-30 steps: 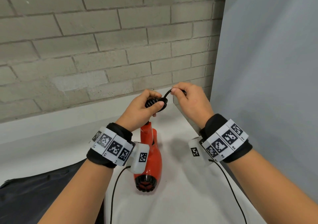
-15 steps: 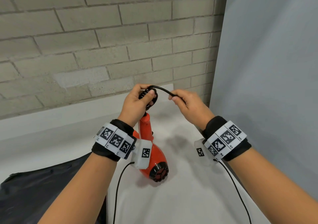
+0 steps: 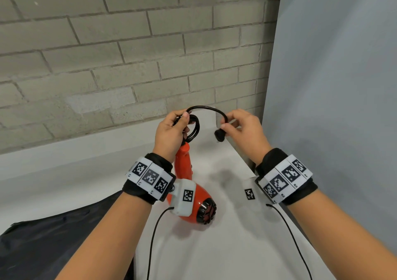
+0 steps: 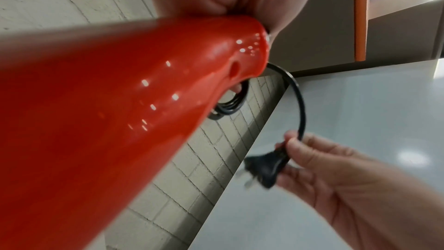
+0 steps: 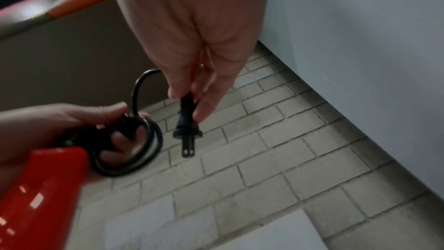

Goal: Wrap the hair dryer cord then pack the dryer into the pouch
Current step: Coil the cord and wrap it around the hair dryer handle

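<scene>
a grey brick wall (image 3: 120,49) fills the upper left of the head view, a pale blue-grey panel (image 3: 335,86) the right side, and a white table (image 3: 225,247) runs from the bottom centre up to the wall.

just above centre, the left hand (image 3: 169,133) curls around the end of the red hair dryer's (image 3: 189,198) handle, its thumb and fingers pinning several black loops of the cord (image 3: 194,127) against the handle end; in the right wrist view fingertips show through the coil. the right hand (image 3: 242,129), just right of it, pinches the cord right behind the plug (image 3: 219,135) between thumb and fingertips, the other fingers loosely bent. the plug hangs below those fingers with its two prongs pointing down, clear of the table. a short free arc of cord bridges the gap between the two hands, rising above both.

the dryer's handle slants up towards the wall and its body lies lower, at centre, partly behind the left wrist band, with the black grille end towards the lower right. whether the body touches the table is not clear. a dark pouch (image 3: 53,243) lies on the table in the lower left corner, well apart from both hands.

bare table lies right of the dryer, narrowing where its right edge meets the panel near the right wrist. thin black wires trail from both wrist bands to the bottom edge.
</scene>
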### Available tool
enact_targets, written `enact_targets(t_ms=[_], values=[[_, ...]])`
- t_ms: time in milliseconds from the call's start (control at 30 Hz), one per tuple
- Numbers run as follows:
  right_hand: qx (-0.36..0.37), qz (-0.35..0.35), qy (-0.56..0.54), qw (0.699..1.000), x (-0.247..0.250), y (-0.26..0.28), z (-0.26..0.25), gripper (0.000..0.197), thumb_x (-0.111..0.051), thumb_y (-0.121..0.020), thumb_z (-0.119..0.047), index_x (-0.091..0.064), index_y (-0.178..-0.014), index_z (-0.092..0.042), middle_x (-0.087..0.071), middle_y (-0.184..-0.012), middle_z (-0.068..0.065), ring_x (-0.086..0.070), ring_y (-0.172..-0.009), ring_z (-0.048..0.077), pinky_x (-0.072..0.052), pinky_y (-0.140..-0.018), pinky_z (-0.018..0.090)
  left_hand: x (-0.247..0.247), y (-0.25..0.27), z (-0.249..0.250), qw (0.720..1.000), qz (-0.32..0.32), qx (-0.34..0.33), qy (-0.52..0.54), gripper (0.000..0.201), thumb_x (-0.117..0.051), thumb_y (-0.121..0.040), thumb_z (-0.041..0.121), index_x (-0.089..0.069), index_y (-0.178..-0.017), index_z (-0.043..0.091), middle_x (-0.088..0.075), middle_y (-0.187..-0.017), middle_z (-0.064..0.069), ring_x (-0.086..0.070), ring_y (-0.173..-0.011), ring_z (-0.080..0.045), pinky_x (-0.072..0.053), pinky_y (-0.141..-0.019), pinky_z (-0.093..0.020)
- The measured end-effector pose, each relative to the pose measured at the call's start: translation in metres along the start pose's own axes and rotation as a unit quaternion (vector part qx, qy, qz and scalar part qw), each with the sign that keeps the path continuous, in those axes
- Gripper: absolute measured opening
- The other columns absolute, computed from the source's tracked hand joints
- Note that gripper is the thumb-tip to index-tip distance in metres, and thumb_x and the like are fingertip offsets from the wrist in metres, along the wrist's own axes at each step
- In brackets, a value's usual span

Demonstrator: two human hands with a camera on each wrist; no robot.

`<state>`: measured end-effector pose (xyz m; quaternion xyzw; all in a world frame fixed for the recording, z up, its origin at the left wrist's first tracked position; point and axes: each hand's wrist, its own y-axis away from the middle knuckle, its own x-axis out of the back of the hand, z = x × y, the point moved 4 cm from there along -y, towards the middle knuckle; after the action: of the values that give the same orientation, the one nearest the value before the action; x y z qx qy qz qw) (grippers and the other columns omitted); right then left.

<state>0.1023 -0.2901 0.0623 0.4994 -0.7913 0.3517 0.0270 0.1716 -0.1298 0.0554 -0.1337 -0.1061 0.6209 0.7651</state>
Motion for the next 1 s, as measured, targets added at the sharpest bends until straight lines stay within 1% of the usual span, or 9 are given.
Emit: enact_targets(t_ms=[67, 133, 300, 500, 667, 800, 867, 933, 1000], values=[[0.017, 0.013, -0.067, 0.998, -0.003, 0.002, -0.013, 0.009, -0.061, -0.081, 0.002, -0.062, -0.081, -0.007, -0.052, -0.078, -0.007, -0.057, -0.063, 0.0, -0.055, -0.065, 0.015, -0.001, 0.0, -0.001, 1.0, -0.005, 0.002, 0.002, 0.014, -0.048, -0.092, 0.018, -0.062, -0.094, 0.021, -0.06, -0.077, 0.003, -0.049, -0.06, -0.007, -0.042, -0.057, -0.019], [0.028, 0.008, -0.107, 0.994, -0.009, 0.004, -0.023, 0.012, -0.062, -0.08, 0.004, -0.061, -0.08, -0.008, -0.05, -0.076, -0.009, -0.056, -0.064, -0.006, -0.057, -0.067, 0.02, -0.002, 0.001, 0.0, 1.0, -0.011, 0.002, 0.007, 0.016, -0.048, -0.092, 0.018, -0.062, -0.09, 0.025, -0.061, -0.081, 0.004, -0.051, -0.069, -0.01, -0.044, -0.063, -0.023], [0.057, 0.015, -0.081, 0.995, -0.026, 0.004, -0.021, 0.009, -0.065, -0.078, 0.002, -0.061, -0.076, -0.006, -0.049, -0.074, -0.011, -0.053, -0.07, -0.003, -0.05, -0.065, 0.01, -0.003, 0.002, -0.001, 1.0, -0.018, 0.0, 0.025, 0.021, -0.049, -0.092, 0.018, -0.065, -0.085, 0.03, -0.064, -0.095, -0.01, -0.057, -0.093, -0.025, -0.048, -0.08, -0.043], [0.092, 0.017, -0.032, 0.995, -0.043, 0.008, -0.017, 0.008, -0.066, -0.078, 0.001, -0.06, -0.075, 0.003, -0.049, -0.076, 0.004, -0.052, -0.07, 0.016, -0.047, -0.068, 0.017, -0.008, 0.005, 0.001, 0.999, -0.04, 0.015, 0.026, 0.02, -0.047, -0.093, 0.017, -0.064, -0.085, 0.024, -0.065, -0.08, 0.004, -0.059, -0.073, -0.006, -0.044, -0.065, -0.022], [0.071, 0.06, 0.009, 0.996, -0.048, 0.001, -0.008, 0.021, -0.069, -0.074, -0.004, -0.05, -0.074, -0.011, -0.04, -0.073, -0.009, -0.041, -0.068, 0.009, -0.036, -0.067, 0.008, -0.011, 0.005, 0.002, 0.997, -0.072, 0.028, 0.008, 0.02, -0.047, -0.093, 0.018, -0.065, -0.086, 0.023, -0.067, -0.076, 0.01, -0.058, -0.07, -0.001, -0.042, -0.065, -0.017], [0.011, 0.03, -0.032, 0.999, -0.054, -0.013, 0.005, 0.035, -0.066, -0.075, -0.001, -0.046, -0.103, -0.01, -0.054, -0.104, 0.004, -0.052, -0.097, 0.013, -0.037, -0.079, 0.005, -0.014, 0.008, 0.006, 0.992, -0.124, 0.009, 0.002, 0.02, -0.044, -0.093, 0.016, -0.063, -0.087, 0.021, -0.062, -0.077, 0.008, -0.054, -0.066, 0.002, -0.044, -0.065, -0.01], [0.005, -0.044, -0.057, 0.997, -0.058, -0.018, 0.005, 0.043, -0.056, -0.078, 0.006, -0.044, -0.117, -0.007, -0.058, -0.115, 0.011, -0.056, -0.101, 0.017, -0.046, -0.086, 0.017, -0.018, 0.011, 0.007, 0.99, -0.138, 0.005, 0.022, 0.019, -0.043, -0.093, 0.012, -0.061, -0.094, 0.015, -0.061, -0.081, 0.001, -0.058, -0.067, 0.0, -0.048, -0.066, -0.009], [0.007, -0.103, -0.056, 0.993, -0.061, -0.019, 0.002, 0.044, -0.048, -0.082, 0.008, -0.042, -0.123, -0.007, -0.062, -0.111, 0.016, -0.059, -0.095, 0.022, -0.05, -0.087, 0.034, -0.018, 0.009, 0.008, 0.99, -0.135, 0.006, 0.045, 0.019, -0.041, -0.094, 0.009, -0.058, -0.103, 0.008, -0.062, -0.079, 0.0, -0.059, -0.058, 0.001, -0.049, -0.061, -0.01], [0.006, -0.138, -0.022, 0.99, -0.062, -0.016, 0.002, 0.04, -0.046, -0.087, 0.0, -0.041, -0.125, -0.01, -0.064, -0.102, 0.015, -0.062, -0.091, 0.024, -0.05, -0.083, 0.036, -0.015, 0.006, 0.007, 0.99, -0.124, 0.013, 0.063, 0.022, -0.041, -0.094, 0.009, -0.057, -0.108, 0.009, -0.063, -0.07, 0.007, -0.053, -0.047, -0.001, -0.048, -0.055, -0.012]])
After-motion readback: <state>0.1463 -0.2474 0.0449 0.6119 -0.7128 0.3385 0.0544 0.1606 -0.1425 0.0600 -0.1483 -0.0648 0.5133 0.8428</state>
